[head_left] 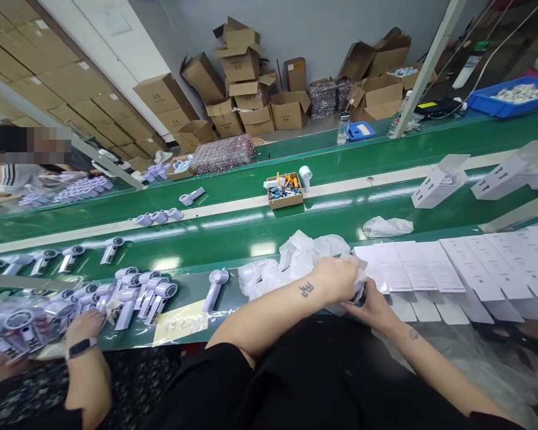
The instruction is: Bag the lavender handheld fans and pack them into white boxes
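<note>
My left hand is closed on a crinkled translucent plastic bag at the front edge of the bench. Just to its right, my right hand curls its thumb and fingers around the lower end of the same bag. Something dark shows between the hands, but my fingers hide most of it. Under and beyond my left forearm lies a heap of translucent plastic bags. One lilac handheld fan rests farther left on the bench. Right of my hands stand white boxes in a row, flaps raised.
A co-worker's hand is among many lilac fans at left. A green conveyor runs behind the bench, carrying a small carton of parts, a loose plastic bag and upright white boxes. Another person sits far left.
</note>
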{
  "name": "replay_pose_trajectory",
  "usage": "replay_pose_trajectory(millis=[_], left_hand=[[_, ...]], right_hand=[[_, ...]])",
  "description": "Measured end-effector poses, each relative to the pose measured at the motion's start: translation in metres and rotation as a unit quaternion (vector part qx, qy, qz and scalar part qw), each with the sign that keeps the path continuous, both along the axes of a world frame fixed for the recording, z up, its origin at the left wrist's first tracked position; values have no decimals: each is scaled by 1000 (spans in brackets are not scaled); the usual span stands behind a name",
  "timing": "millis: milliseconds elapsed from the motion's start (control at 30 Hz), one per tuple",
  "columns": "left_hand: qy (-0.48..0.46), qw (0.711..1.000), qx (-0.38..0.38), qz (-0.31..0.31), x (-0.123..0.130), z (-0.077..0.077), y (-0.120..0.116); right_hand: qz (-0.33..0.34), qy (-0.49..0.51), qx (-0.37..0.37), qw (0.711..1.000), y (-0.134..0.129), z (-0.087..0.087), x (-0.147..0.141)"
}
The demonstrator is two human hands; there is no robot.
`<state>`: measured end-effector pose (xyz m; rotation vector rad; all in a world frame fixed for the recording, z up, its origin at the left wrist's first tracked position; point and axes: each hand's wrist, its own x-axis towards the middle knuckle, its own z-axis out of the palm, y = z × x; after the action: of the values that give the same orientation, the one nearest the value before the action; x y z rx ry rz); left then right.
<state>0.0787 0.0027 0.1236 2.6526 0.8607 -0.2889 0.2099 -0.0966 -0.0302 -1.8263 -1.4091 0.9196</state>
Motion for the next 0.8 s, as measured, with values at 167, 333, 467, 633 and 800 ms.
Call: replay_pose_trajectory(millis=[167,333,467,633,800], left_hand=[[9,999,-13,31,-19,15,-9],[10,997,-6,81,-45,26,-6],[-14,984,-10,179,-54,8,2],[13,978,-12,208,-49,-30,-14],[-30,999,11,41,-55,-48,-34]], right_hand=[[31,-19,34,999,2,4,-18],[84,-70,90,990,6,6,-22],[88,-103,153,979,8,-1,-24],[113,-113,201,967,9,-11,-30],[87,-104,161,978,4,-11,-29]])
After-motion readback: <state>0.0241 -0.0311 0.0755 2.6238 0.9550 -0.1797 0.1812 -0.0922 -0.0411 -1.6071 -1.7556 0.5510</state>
